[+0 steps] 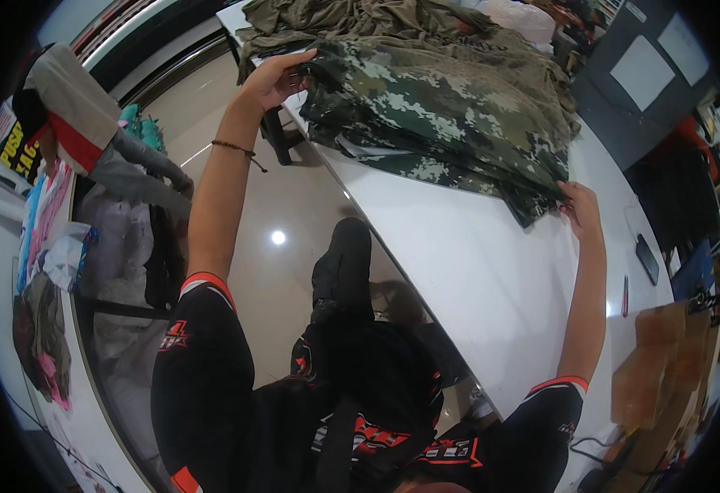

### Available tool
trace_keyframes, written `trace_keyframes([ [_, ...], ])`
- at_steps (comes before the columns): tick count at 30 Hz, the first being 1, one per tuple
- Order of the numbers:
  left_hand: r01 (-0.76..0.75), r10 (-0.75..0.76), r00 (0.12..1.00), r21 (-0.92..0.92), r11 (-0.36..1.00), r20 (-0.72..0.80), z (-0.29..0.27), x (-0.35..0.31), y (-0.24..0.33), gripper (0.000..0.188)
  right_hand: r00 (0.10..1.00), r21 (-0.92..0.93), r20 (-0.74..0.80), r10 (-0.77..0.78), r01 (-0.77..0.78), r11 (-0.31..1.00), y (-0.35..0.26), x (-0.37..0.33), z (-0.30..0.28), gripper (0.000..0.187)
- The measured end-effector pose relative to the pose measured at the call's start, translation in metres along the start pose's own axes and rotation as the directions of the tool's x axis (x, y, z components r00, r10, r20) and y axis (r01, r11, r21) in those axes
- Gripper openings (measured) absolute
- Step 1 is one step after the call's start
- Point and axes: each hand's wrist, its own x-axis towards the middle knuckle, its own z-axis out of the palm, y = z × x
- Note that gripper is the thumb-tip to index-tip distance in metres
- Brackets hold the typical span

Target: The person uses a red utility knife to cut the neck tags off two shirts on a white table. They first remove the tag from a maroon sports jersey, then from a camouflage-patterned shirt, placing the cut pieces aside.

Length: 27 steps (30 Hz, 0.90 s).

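A green digital-camouflage garment point(434, 107) is stretched between my two hands over the far part of the white table point(425, 238). My left hand point(278, 80) grips its left end, fingers closed on the cloth near the table's left edge. At the lower right corner of the cloth, my right hand point(580, 209) pinches the fabric between thumb and fingers. The garment hangs in folds, and its lower edge lies close to the tabletop. Behind it is a heap of brown-olive cloth point(360, 20). Which kind of garment it is cannot be made out.
A phone point(647, 260) and a red pen point(625, 296) lie right of my right arm. Brown cardboard pieces point(655, 353) stand at the lower right. A grey cabinet point(639, 70) is at the far right. On the left, a person point(80, 107) leans by another table holding clothes point(43, 320).
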Motion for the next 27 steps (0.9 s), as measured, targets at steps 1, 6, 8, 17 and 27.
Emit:
trace_keyframes([
  [1, 0.017, -0.017, 0.999, 0.013, 1.000, 0.046, -0.003, -0.002, 0.000, 0.019, 1.000, 0.020, -0.020, 0.001, -0.001, 1.000, 0.002, -0.001, 0.002, 0.017],
  [6, 0.148, -0.122, 0.988, 0.352, 0.924, -0.094, -0.017, -0.011, -0.033, 0.026, 0.999, 0.052, -0.033, -0.026, 0.027, 0.998, 0.004, 0.004, 0.008, 0.022],
  [8, 0.213, -0.174, 0.976, 0.409, 0.887, -0.131, -0.017, -0.015, -0.041, 0.028, 0.999, 0.064, -0.031, -0.017, 0.019, 0.998, 0.006, 0.006, 0.007, 0.027],
  [17, 0.188, -0.130, 0.982, 0.671, 0.717, -0.137, -0.004, -0.019, -0.038, 0.034, 0.998, 0.058, -0.059, -0.024, 0.028, 0.998, 0.003, 0.001, 0.014, 0.029],
  [27, 0.068, -0.017, 0.994, 0.488, 0.870, -0.108, -0.011, -0.009, -0.023, 0.025, 0.980, 0.176, -0.095, -0.176, 0.191, 0.966, -0.009, 0.003, -0.008, 0.020],
])
